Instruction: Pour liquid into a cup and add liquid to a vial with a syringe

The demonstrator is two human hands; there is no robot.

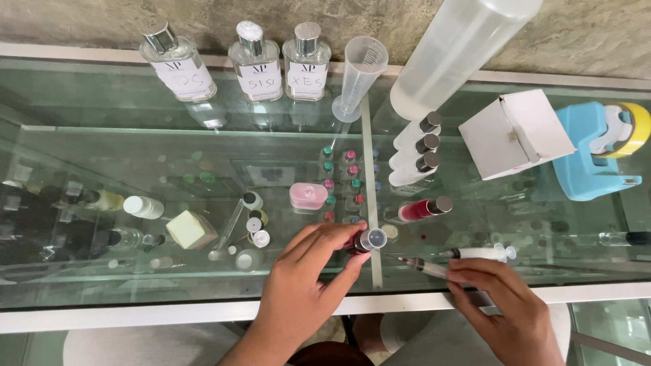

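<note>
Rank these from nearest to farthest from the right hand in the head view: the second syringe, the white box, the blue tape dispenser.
From the right hand:
1. Second syringe, just above it.
2. White box, farther up.
3. Blue tape dispenser, far right.

Perfume shop: glass counter (203, 146), labelled bottles (256, 62), vials (415, 150).

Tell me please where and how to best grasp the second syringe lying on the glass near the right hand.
Probably grip the syringe by the middle of its barrel, coming from above with thumb and finger across it. It lies flat on the glass counter, just beyond the right hand, with the plunger flange at its right end.
</note>
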